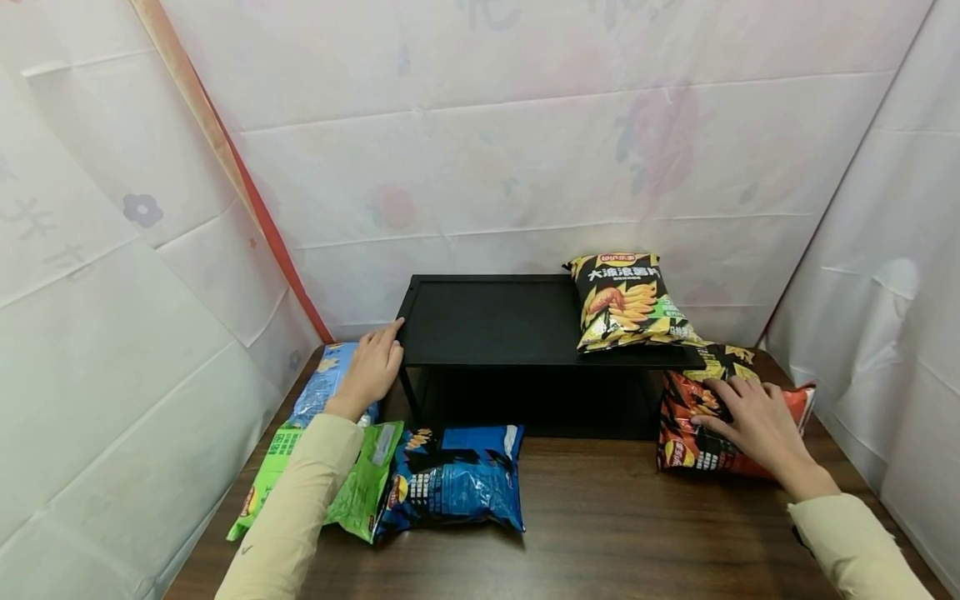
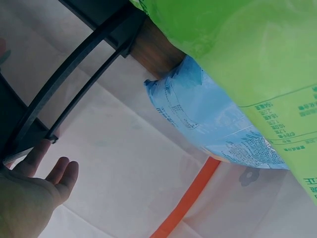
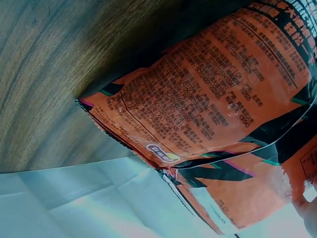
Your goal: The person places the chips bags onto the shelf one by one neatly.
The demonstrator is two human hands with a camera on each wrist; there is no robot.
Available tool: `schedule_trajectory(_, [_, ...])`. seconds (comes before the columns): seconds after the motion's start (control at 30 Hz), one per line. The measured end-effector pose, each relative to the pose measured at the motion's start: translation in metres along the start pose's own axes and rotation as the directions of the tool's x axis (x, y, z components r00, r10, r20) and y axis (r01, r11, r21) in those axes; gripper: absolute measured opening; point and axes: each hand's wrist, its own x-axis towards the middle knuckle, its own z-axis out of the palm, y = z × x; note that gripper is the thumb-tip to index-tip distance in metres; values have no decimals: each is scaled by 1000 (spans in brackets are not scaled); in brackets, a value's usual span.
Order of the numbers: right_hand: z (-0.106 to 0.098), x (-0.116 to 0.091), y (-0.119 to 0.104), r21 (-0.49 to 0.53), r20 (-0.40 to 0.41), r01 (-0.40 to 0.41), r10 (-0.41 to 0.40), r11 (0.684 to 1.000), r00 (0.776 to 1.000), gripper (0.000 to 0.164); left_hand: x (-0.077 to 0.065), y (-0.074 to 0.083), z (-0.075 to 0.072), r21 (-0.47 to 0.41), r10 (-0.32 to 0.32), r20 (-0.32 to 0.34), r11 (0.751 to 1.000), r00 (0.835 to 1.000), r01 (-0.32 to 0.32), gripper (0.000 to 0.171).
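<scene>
My left hand (image 1: 371, 371) rests at the left edge of the black shelf (image 1: 487, 321), one fingertip against its corner and the other fingers loosely bent. In the left wrist view those fingers (image 2: 67, 178) hold nothing. My right hand (image 1: 765, 421) lies over a red chip bag (image 1: 727, 458) on the table beside the shelf's right side, thumb and fingers spread across its surface. The right wrist view shows the bag's printed orange-red side (image 3: 198, 99) close up, with only a bit of the hand at the right edge. A yellow-and-black chip bag (image 1: 626, 300) sits on the shelf's right end.
Another yellow-and-black bag (image 1: 723, 360) is partly hidden behind the red one. Near my left forearm lie a light blue bag (image 1: 322, 387), green bags (image 1: 367, 479) and a dark blue bag (image 1: 461, 483) on the wooden table (image 1: 600, 517). Printed white sheets (image 1: 487, 167) surround the table's back and sides.
</scene>
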Motion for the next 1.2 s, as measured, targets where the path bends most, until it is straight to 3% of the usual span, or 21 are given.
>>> schedule_trajectory(0.37, [1,3,-1,-19,-61,36,-38,999,997,58,2,0,-1,-6,5,2,1000,1000,-5,50])
schedule_trajectory(0.77, [2,6,-4,-30,33,-59,60,998,998,56,2,-2,1,-12,1,-2,1000,1000,-2,50])
schedule_trajectory(1.2, [-2,7,-7,7,151,-115,113,993,982,50,2,-3,3,-10,0,-9,1000,1000,0,50])
